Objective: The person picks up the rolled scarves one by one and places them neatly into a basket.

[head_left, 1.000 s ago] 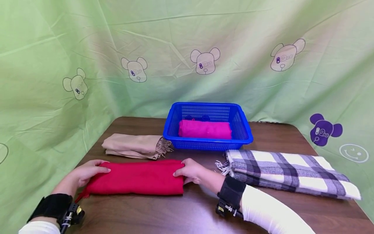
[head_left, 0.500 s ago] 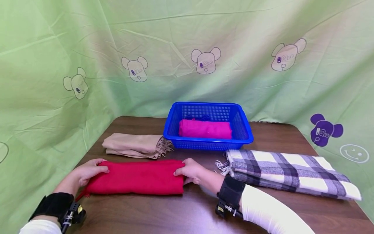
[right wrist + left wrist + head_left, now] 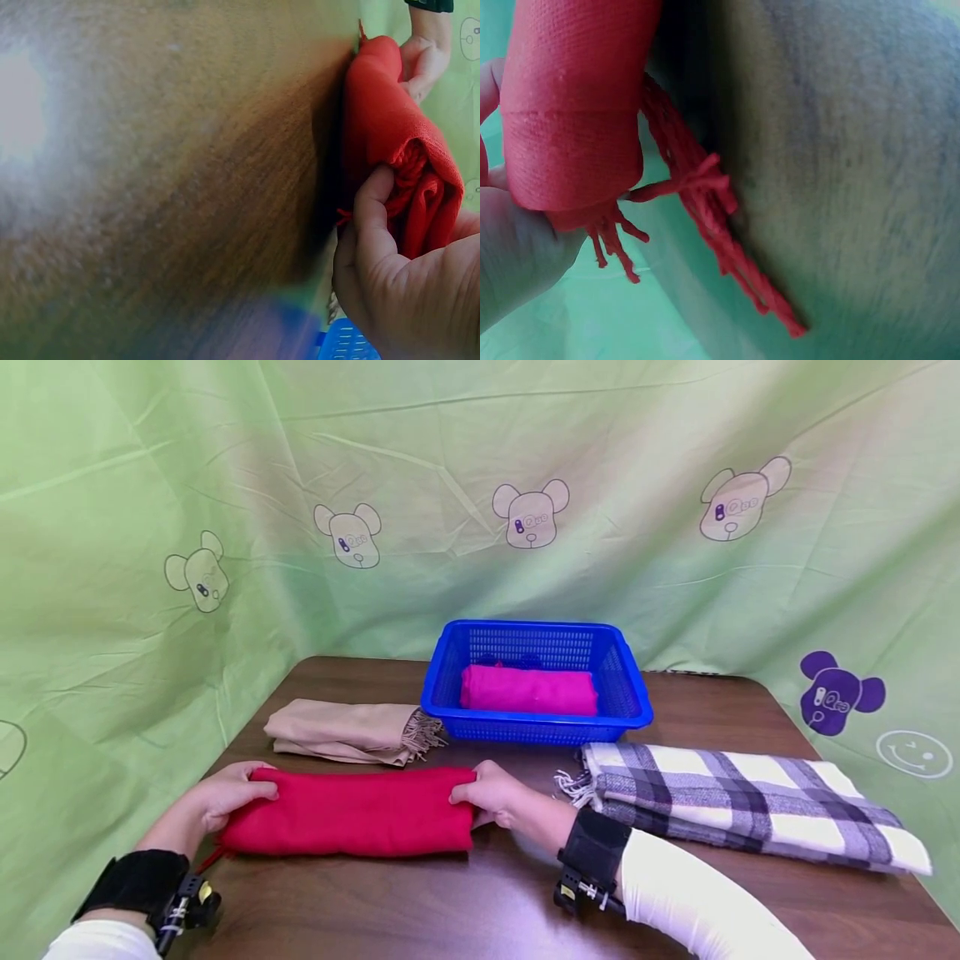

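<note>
A folded red scarf [image 3: 352, 814] lies lengthwise across the front left of the head view, held at both ends. My left hand [image 3: 231, 795] grips its left end, thumb over the top and the other fingers mostly hidden behind it. Twisted red tassels [image 3: 705, 202] hang from that end in the left wrist view. At the opposite end, my right hand [image 3: 497, 795] pinches the scarf with the thumb on top and fingers underneath. The right wrist view shows the rolled layers [image 3: 420, 195] inside this end, with fingers curled at the lower edge.
Behind stands a blue plastic basket [image 3: 536, 728] with a folded magenta cloth [image 3: 528, 692] inside. A beige fringed scarf [image 3: 341, 727] lies just beyond the red one. On the right is a folded grey-and-white checked scarf [image 3: 742, 793]. A green curtain [image 3: 420, 435] surrounds the wooden table [image 3: 360, 910].
Both hands keep their hold on the red scarf. The left thumb has shifted slightly left along it, and the whole head view has drifted a little. Basket and other scarves stay in place.
</note>
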`<action>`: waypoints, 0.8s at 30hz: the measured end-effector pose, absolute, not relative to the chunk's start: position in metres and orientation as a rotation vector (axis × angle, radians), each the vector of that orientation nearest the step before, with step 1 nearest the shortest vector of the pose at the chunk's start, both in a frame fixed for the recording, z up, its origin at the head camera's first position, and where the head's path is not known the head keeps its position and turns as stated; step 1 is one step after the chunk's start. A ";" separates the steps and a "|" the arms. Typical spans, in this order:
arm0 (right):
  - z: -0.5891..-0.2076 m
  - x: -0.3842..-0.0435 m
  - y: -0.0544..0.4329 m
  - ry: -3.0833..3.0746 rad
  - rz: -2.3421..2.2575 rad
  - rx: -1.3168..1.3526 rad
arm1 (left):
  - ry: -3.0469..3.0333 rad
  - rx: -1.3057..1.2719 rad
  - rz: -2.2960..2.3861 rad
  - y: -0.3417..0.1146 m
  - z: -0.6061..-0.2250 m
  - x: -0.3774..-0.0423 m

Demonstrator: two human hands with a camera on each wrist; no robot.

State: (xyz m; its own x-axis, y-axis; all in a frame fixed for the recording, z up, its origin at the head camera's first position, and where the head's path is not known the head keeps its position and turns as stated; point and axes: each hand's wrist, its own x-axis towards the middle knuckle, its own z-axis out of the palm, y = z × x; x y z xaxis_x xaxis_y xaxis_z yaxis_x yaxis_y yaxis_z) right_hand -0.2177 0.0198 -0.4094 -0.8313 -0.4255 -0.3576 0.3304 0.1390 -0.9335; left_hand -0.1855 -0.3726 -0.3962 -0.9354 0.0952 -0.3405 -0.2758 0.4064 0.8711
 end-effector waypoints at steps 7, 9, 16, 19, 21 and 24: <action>-0.399 -0.217 0.023 1.869 -1.752 -0.114 | 2.254 -0.116 1.611 -0.372 -0.392 -0.189; -0.398 -0.218 0.024 1.870 -1.749 -0.114 | 2.256 -0.109 1.610 -0.372 -0.391 -0.189; -0.397 -0.221 0.027 1.865 -1.738 -0.103 | 2.279 -0.082 1.606 -0.370 -0.384 -0.187; -0.395 -0.224 0.029 1.868 -1.734 -0.099 | 2.258 -0.086 1.623 -0.369 -0.380 -0.188; -0.393 -0.225 0.030 1.877 -1.731 -0.100 | 2.252 -0.080 1.625 -0.368 -0.378 -0.189; -0.389 -0.226 0.031 1.884 -1.724 -0.094 | 2.240 -0.060 1.626 -0.367 -0.374 -0.191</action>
State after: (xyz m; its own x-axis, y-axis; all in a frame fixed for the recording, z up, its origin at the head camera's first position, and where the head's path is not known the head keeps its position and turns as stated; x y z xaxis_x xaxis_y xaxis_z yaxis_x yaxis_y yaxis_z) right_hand -0.2263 0.0314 -0.3892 -0.8304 -0.4232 -0.3625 0.3236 0.1632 -0.9320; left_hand -0.1909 -0.3672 -0.3745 -0.9302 0.1801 -0.3198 -0.2483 0.3329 0.9097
